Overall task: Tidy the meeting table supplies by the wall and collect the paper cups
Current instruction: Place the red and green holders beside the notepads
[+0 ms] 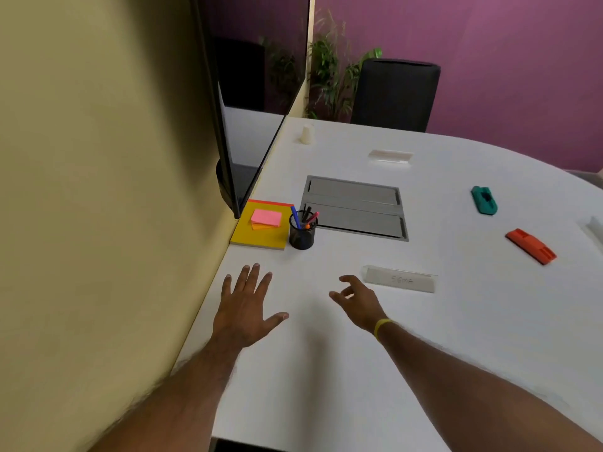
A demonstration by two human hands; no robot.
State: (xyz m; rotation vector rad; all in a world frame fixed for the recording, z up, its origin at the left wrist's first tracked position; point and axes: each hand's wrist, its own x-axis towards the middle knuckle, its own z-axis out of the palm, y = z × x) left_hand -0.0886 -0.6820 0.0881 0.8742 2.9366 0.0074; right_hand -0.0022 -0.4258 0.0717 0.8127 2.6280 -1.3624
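A yellow notepad (253, 236) lies against the wall, with pink sticky notes (266, 217) on top of it. Beside it stands a black mesh pen holder (302, 234) with several pens. A white paper cup (307, 134) sits upside down far back near the wall. My left hand (246, 308) hovers flat with spread fingers just in front of the notepad, holding nothing. My right hand (355, 301) is over the table with loosely curled fingers apart, empty, close to a clear name card stand (400, 279).
The white table (326, 370) carries a grey cable hatch (354, 207), a second clear name stand (390, 156), a green eraser (484, 200) and an orange eraser (531, 246). A wall screen (248, 125) hangs on the left. A black chair (394, 96) and a plant (329, 76) stand behind.
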